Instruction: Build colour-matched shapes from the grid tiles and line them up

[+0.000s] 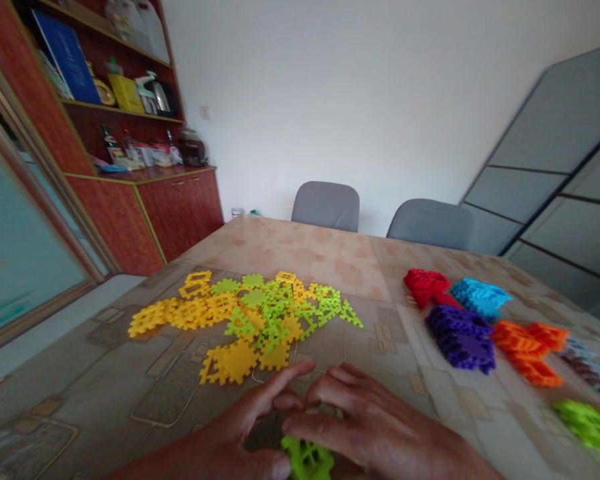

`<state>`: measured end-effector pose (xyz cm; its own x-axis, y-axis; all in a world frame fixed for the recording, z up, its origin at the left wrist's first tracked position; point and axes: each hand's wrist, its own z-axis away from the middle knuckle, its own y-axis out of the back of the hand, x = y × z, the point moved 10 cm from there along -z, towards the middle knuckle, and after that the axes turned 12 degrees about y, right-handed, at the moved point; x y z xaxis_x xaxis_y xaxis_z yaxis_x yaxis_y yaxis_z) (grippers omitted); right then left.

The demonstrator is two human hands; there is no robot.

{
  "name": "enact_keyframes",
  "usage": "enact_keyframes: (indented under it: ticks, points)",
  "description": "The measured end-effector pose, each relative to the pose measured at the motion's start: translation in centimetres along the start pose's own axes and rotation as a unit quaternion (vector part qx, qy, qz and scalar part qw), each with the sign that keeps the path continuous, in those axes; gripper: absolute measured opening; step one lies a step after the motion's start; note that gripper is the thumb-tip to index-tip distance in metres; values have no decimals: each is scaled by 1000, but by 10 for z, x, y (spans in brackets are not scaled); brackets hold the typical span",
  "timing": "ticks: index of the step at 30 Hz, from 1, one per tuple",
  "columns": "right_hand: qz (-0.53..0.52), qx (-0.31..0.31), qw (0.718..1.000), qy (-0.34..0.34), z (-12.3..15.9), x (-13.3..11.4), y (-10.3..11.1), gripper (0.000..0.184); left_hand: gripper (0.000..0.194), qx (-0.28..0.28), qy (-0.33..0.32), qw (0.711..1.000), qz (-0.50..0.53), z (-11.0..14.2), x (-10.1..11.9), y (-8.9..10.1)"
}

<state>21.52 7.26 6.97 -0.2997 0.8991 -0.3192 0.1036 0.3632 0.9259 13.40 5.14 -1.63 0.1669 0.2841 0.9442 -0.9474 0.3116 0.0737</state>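
At the near edge of the view, my left hand (250, 420) and my right hand (360, 413) come together around lime-green interlocking plastic tiles (307, 460). My left thumb presses on their near left side, and its index finger stretches forward. The right fingers curl over the top, hiding much of the tiles; how many there are cannot be made out. Just beyond my hands lies a loose heap of yellow notched tiles (237, 360) mixed with green notched tiles (275, 307), some square, some triangular.
On the table's right are sorted piles: red tiles (425, 287), blue tiles (480, 297), purple tiles (463, 339), orange tiles (530, 347), grey and brown tiles (593, 367) and green tiles (590, 427). Two grey chairs (326, 205) stand behind the patterned table (360, 267). A cabinet (180, 213) is at left.
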Motion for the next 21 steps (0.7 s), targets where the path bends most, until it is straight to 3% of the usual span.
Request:
enact_keyframes:
  ticks: [5,8,11,15,17,21]
  points:
    - [-32,11,999,2,-3,-3,1,42,83,5,-2,999,-37,2,-3,0]
    - [-37,12,999,-23,0,2,-2,52,75,26,-15,998,-56,3,-1,6]
    - [-34,26,995,-93,11,20,-3,63,48,127,-45,982,-130,6,16,36]
    - [-20,20,980,-197,27,44,-11,38,29,308,-99,901,-290,16,46,88]
    - [-12,-13,978,-210,28,46,-22,36,29,351,-108,875,-316,18,50,108]
    - [13,-55,972,-229,29,45,-38,42,29,375,-97,859,-336,19,42,130]
